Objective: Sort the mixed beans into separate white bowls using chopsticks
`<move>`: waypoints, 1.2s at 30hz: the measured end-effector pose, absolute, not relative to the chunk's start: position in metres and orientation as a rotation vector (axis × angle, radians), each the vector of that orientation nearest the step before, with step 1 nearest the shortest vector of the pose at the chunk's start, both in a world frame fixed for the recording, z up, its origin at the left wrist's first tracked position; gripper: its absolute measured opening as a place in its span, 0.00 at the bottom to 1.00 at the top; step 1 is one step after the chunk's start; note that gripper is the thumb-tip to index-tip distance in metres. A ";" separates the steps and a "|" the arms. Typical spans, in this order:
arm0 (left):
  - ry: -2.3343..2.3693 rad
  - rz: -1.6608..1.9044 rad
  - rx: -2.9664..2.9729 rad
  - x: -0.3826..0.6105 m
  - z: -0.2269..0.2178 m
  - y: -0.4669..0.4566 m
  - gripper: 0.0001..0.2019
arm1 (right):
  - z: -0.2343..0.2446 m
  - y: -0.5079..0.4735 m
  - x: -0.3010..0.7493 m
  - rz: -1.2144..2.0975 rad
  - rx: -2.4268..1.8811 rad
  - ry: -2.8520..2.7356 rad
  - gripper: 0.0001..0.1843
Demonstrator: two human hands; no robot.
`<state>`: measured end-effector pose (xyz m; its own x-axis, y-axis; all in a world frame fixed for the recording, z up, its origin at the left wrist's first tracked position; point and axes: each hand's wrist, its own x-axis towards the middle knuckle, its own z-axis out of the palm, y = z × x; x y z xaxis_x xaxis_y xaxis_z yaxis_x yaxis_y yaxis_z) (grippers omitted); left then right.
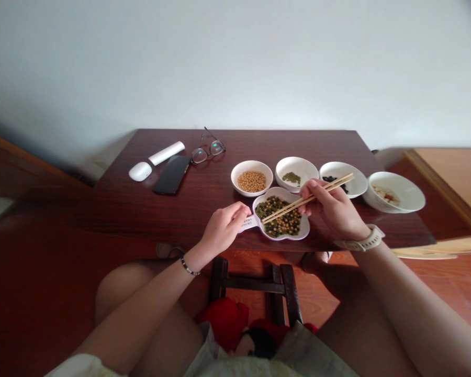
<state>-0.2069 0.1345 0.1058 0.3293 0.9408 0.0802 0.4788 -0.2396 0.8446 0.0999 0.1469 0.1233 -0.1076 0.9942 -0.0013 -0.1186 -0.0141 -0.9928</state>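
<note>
My left hand (224, 226) is closed on the short handle of a white, wavy-edged dish (305, 230) at the table's front edge. Mixed beans (279, 222), yellow, green and black, fill that dish. In my right hand (332, 208) I hold a pair of wooden chopsticks (284, 209), slanting down to the left with the tips at the beans near the handle side. Behind the dish stand a bowl of yellow soybeans (251, 181), a bowl with a few green mung beans (291, 178) and a bowl of black beans (329, 179), partly hidden by my right hand and the chopsticks.
At the right end of the table (141, 214) a larger white bowl (410, 193) holds pale and reddish pieces. To the left lie eyeglasses (209, 152), a black phone (172, 175), a white oblong case (167, 153) and a small white rounded case (140, 171). A wall rises behind.
</note>
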 end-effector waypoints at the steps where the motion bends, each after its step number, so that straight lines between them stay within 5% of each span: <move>1: 1.255 0.792 1.854 -0.207 0.106 0.135 0.21 | 0.124 0.147 0.100 1.353 -1.075 -1.191 0.23; 36: 1.260 0.799 1.858 -0.207 0.108 0.134 0.19 | 0.134 0.158 0.088 1.195 -0.999 -0.995 0.23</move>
